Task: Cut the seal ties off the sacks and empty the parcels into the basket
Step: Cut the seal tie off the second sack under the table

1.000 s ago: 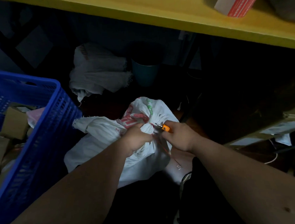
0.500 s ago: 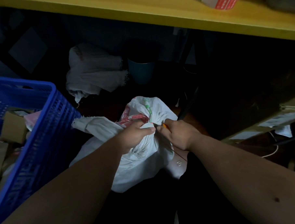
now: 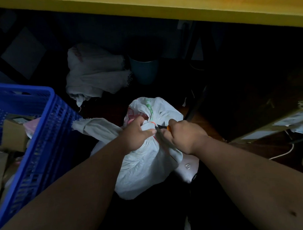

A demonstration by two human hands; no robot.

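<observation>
White woven sack [image 3: 145, 160] sits on the dark floor right between both forearms, its neck bunched tight with a thin orange-red seal tie [image 3: 152, 122] around it; left hand [image 3: 136, 133] has its fingers wrapped round the gathered neck just below the tie; right hand [image 3: 182, 134] is curled round an orange-handled cutter [image 3: 162, 128], dark blade tip pointing at the tie, looks like it's touching or just beside it, honestly can't tell which; sack's loose top flap sticks out to the left toward the blue basket [image 3: 49, 136], which stands at the left edge with a few cardboard parcels [image 3: 13, 134] inside; further back on the floor lies a second crumpled white sack [image 3: 93, 74], and just beside it on the right a dark teal bin [image 3: 144, 70]; yellow shelf [image 3: 159, 5] runs across the top; white cable [image 3: 284, 152] on the floor at right.
</observation>
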